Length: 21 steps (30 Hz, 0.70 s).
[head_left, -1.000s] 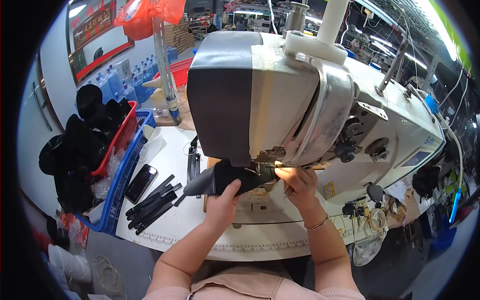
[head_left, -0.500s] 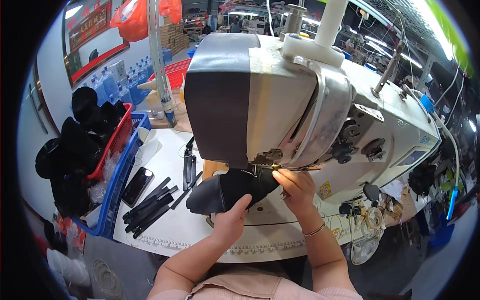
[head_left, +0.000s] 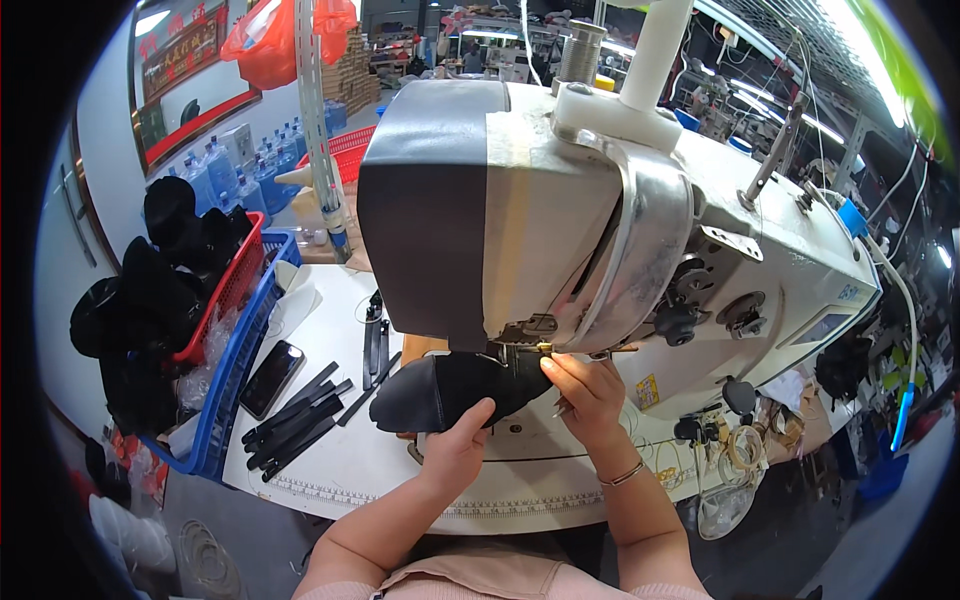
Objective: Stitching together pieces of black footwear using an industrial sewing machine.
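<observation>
Fingers of my left hand [head_left: 455, 452] were clamped on the near edge of the black shoe upper [head_left: 455, 388], thumb on top, so the piece stayed flat and level as it sat under the head of the sewing machine [head_left: 560, 230]. My right hand [head_left: 590, 395] rested just beside the presser foot [head_left: 527, 345], its fingertips pressed together on the upper's right edge, pinning it close to the needle so the seam line would, I judged, run true. The upper lay on the machine bed, its rounded end pointing left, its right end tucked beneath the foot.

Bench space to my left was a white worktable [head_left: 330, 465] with a ruler printed along its front edge. On it lay a fan of black strips [head_left: 295, 415], cut and kept within easy reach, a dark phone [head_left: 270, 378] nearer the edge, and a pair of snips [head_left: 376, 335] close to the machine. A blue crate [head_left: 235, 385] stood against the table's left side with a red basket [head_left: 230, 290] nested in it, both heaped with finished black pieces. Behind them stood water bottles [head_left: 225, 170], stacked cartons and a metal post; strip lights and more machines ran off into the workshop.
</observation>
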Available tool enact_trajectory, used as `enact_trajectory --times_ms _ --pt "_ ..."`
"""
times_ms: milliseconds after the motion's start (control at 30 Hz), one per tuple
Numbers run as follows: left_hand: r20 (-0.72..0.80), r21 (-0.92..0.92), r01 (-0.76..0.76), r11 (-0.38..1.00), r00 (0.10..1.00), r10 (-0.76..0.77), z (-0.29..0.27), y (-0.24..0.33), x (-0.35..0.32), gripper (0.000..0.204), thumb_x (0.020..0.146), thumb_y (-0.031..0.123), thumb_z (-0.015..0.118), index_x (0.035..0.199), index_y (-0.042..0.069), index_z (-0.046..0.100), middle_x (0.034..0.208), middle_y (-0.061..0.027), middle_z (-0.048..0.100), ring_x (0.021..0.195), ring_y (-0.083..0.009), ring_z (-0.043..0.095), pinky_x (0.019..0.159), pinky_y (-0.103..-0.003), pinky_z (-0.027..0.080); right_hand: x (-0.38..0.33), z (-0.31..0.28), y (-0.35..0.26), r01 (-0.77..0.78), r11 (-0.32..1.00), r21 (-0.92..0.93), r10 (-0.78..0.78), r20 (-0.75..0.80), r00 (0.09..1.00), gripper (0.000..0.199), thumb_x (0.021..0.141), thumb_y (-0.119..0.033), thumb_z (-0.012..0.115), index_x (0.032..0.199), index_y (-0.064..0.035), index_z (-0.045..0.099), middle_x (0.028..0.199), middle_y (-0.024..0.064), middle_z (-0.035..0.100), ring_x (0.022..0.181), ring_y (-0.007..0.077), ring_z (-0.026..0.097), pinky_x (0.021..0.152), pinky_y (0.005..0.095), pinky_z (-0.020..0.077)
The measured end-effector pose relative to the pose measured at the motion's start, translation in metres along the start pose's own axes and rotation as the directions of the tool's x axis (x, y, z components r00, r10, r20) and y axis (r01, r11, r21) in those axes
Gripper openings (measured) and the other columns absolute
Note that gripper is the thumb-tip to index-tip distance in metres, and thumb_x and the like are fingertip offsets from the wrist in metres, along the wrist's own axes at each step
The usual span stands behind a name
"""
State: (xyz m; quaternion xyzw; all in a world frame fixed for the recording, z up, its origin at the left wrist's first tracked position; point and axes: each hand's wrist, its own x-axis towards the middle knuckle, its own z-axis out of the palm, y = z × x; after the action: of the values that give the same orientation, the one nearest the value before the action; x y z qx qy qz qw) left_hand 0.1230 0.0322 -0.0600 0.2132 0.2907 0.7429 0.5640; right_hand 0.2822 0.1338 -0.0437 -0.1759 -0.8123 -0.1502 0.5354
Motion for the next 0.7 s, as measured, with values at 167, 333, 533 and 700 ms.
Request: enact_trajectory --times_ms 167,333,533,700 --pt "-0.002 -0.037 -0.018 0.999 1.000 0.018 0.003 -0.002 -0.002 0.027 0.085 0.005 0.063 0.111 0.009 0.058 0.101 0.0032 0.059 0.088 -0.0049 0.054 0.068 -0.020 0.041 -0.004 0.003 0.003 0.024 0.999 -0.021 -0.024 -0.004 1.000 0.049 0.059 -0.005 0.065 0.106 -0.0145 0.067 0.088 -0.0021 0.060 0.062 0.0144 0.051 0.058 0.0294 0.0409" --pt "0.004 -0.012 0.001 1.000 1.000 -0.001 -0.006 -0.009 0.000 0.023 0.085 0.006 0.063 0.107 0.010 0.059 0.096 0.0039 0.059 0.083 -0.0040 0.053 0.065 -0.019 0.039 -0.004 -0.001 0.003 0.020 1.000 -0.024 -0.020 0.005 1.000 0.050 0.059 -0.003 0.064 0.107 -0.0152 0.068 0.085 -0.0029 0.058 0.060 0.0138 0.050 0.058 0.0290 0.0406" --pt "-0.027 0.085 -0.021 0.996 0.999 0.024 -0.010 -0.011 0.001 0.011 0.085 0.009 0.065 0.095 0.011 0.063 0.084 0.0062 0.057 0.068 -0.0023 0.047 0.055 -0.019 0.034 0.001 -0.006 -0.002 -0.013 1.000 -0.002 0.013 0.078 0.997 0.040 0.062 0.002 0.063 0.099 -0.0099 0.068 0.094 0.0048 0.066 0.069 0.0198 0.060 0.064 0.0316 0.0469" --pt "-0.061 0.023 0.034 0.999 0.998 -0.032 -0.014 -0.011 0.002 0.031 0.084 -0.003 0.058 0.114 0.007 0.056 0.111 -0.0057 0.061 0.105 -0.0204 0.060 0.095 -0.035 0.047 0.002 -0.005 -0.002 -0.001 1.000 -0.023 0.002 0.039 0.999 0.044 0.058 -0.002 0.065 0.101 -0.0140 0.068 0.083 -0.0034 0.060 0.065 0.0147 0.055 0.060 0.0293 0.0409"
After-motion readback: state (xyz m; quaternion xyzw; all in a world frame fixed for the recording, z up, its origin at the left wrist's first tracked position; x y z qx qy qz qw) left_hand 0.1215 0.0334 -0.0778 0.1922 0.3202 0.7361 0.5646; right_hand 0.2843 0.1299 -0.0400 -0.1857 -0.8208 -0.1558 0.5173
